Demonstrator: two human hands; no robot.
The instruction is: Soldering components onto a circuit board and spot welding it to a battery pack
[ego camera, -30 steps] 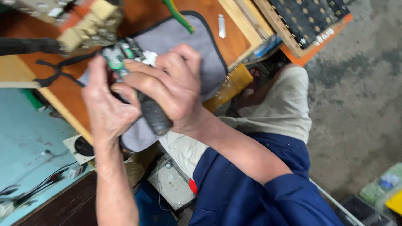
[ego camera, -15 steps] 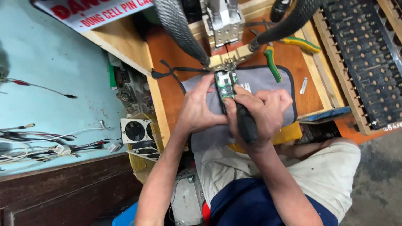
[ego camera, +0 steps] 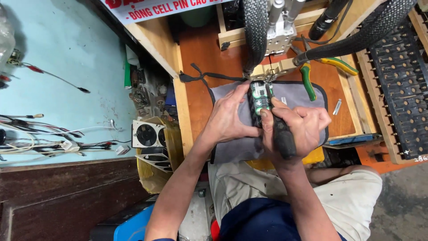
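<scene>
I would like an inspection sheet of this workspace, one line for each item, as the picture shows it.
Surface: wooden bench, with a grey mat on it.
Job's things: green battery pack lying on the mat under a spot-welder head.
Clutter: green-handled pliers and a small metal strip on the bench; black slotted tray beside it.
Grippers: left hand holds the pack; right hand grips a black-handled tool whose tip touches the pack.
Cables: two thick braided cables run to the welder head; loose wires on the blue table.
Surroundings: small fans in a box beside the bench.
</scene>
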